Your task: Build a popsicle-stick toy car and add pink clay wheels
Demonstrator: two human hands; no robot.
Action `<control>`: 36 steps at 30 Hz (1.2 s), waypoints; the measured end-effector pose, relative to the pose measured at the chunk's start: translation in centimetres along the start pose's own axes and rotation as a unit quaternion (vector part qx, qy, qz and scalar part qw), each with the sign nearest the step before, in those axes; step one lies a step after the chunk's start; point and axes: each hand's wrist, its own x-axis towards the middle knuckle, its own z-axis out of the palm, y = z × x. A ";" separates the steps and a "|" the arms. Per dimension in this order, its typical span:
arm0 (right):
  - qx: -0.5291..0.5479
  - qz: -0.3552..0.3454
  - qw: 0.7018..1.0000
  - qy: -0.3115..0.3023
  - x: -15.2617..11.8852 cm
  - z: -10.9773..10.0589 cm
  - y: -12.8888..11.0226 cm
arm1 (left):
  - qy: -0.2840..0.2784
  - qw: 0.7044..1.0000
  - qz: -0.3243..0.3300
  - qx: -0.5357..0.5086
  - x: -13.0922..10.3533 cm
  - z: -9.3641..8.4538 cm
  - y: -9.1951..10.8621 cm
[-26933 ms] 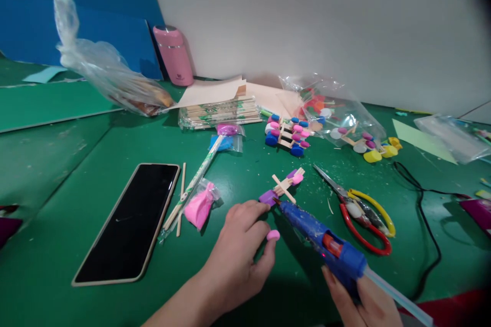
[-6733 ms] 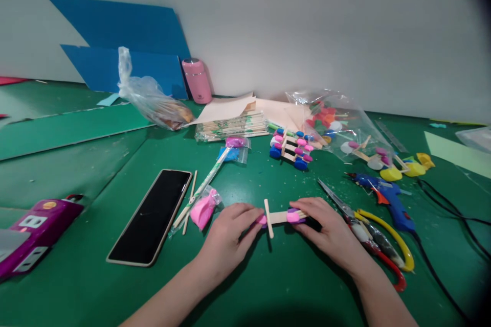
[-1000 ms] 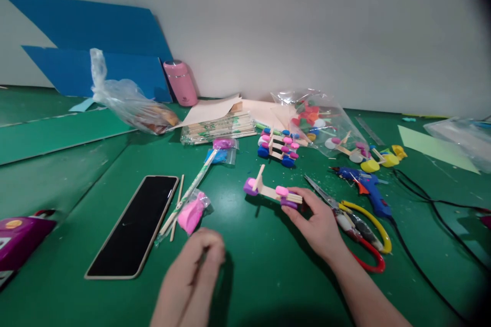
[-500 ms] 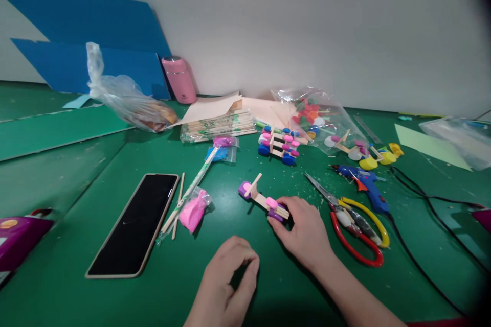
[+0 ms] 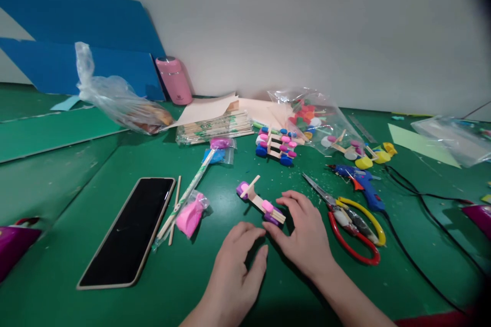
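A small model of wooden sticks with purple and pink clay pieces [image 5: 258, 201] lies on the green table in front of me. My right hand [image 5: 305, 232] is beside its near end, thumb and fingers spread around the purple part, with a gap between fingers and model. Below the model, my left hand [image 5: 240, 265] rests near the table with thumb and forefinger apart and nothing between them. A pink clay packet [image 5: 190, 216] and a long wrapped stick [image 5: 187, 191] lie to the left of the model.
A phone [image 5: 128, 232] lies at left. Scissors [image 5: 345, 219] and a blue glue gun [image 5: 358, 181] with a black cable are at right. Behind are more clay-and-stick models [image 5: 276, 145], wrapped sticks [image 5: 217, 126], plastic bags and a pink bottle [image 5: 174, 82].
My right hand has let go of the model and its fingers have spread. My left hand has moved up and right, closer to the model. The whole view has shifted slightly.
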 end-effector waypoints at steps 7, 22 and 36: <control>0.036 -0.014 0.997 0.074 0.1 -0.2 -1.2 | 0.022 0.999 0.025 0.007 -0.2 0.4 -1.0; 0.176 0.004 0.978 0.111 -0.5 -0.8 0.2 | 0.037 0.998 0.038 0.024 -0.5 0.5 -1.5; 0.075 0.009 0.992 -0.097 -0.5 -1.0 1.5 | 0.069 0.987 0.095 0.110 -1.6 -1.2 -1.4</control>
